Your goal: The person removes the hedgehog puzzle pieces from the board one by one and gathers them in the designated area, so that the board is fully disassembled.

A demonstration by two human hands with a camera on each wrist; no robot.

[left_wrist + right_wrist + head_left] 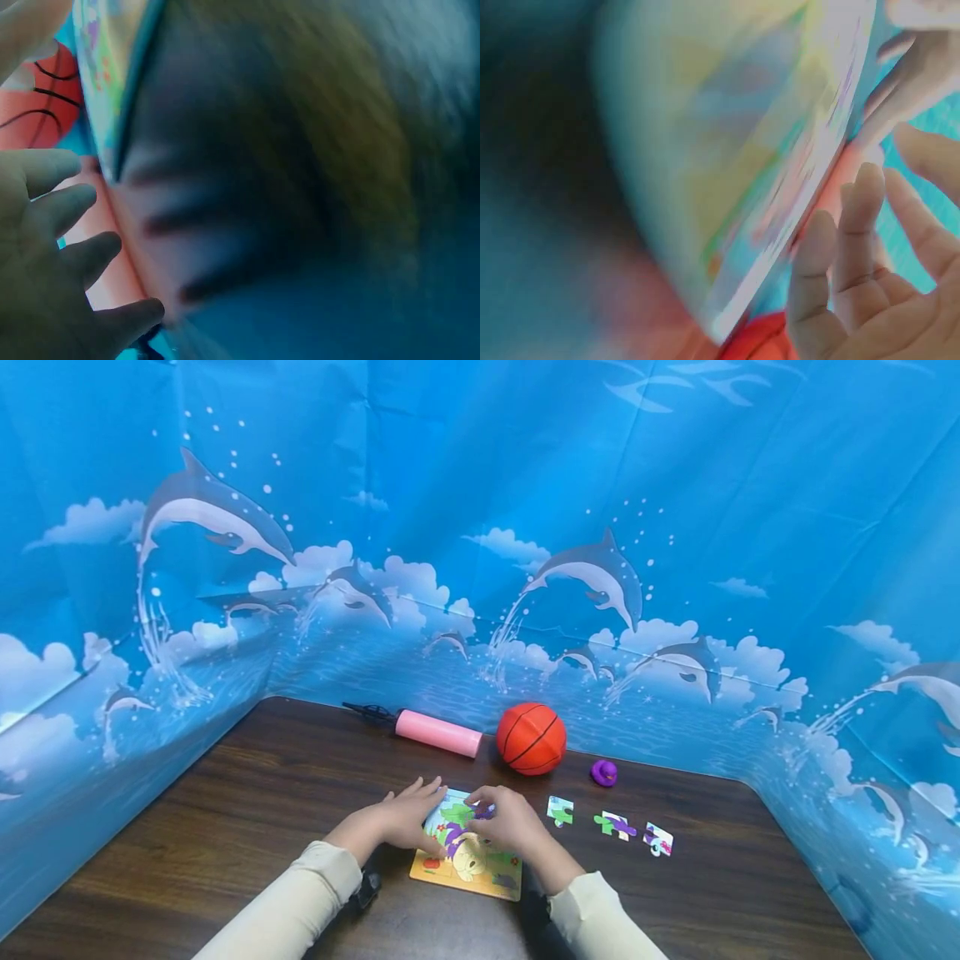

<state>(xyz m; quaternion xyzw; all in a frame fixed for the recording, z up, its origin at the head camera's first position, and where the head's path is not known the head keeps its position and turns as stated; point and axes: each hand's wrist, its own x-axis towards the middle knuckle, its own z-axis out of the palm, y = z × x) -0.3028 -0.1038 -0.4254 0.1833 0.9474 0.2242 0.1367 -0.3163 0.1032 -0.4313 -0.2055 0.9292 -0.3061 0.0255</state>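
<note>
A colourful jigsaw puzzle lies in its tray, with a yellow animal figure and an orange lower border. My left hand hovers over its left side, fingers spread and fairly straight. My right hand is at the upper right of the picture, fingers bent down toward a dark purple patch. In the right wrist view, no piece shows between the bent fingers. The left wrist view has the left fingers apart with nothing between them.
To the right lie several loose jigsaw pieces. Behind the puzzle are a red toy basketball, a pink hand pump with a black end, and a purple rubber duck. A blue dolphin-print curtain encloses the wooden table.
</note>
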